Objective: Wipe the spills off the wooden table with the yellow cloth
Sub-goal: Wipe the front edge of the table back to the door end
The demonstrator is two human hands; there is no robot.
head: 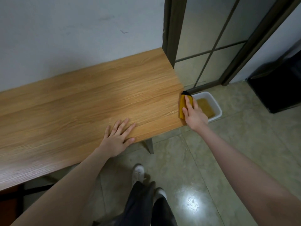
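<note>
The wooden table (91,98) runs along the wall, its right end near a door frame. A folded yellow cloth (182,104) with a dark corner sits at the table's right edge, partly over it. My right hand (194,114) grips the cloth, thumb on its left side and fingers over its top. My left hand (118,136) lies flat on the table near the front edge, fingers spread. No spill shows on the wood in this view.
A white tray (215,106) holding brownish liquid stands on the tiled floor just below the table's right end. A black bin (276,88) stands at the far right. A glass door (210,38) rises behind. My legs and white shoes (138,172) are below.
</note>
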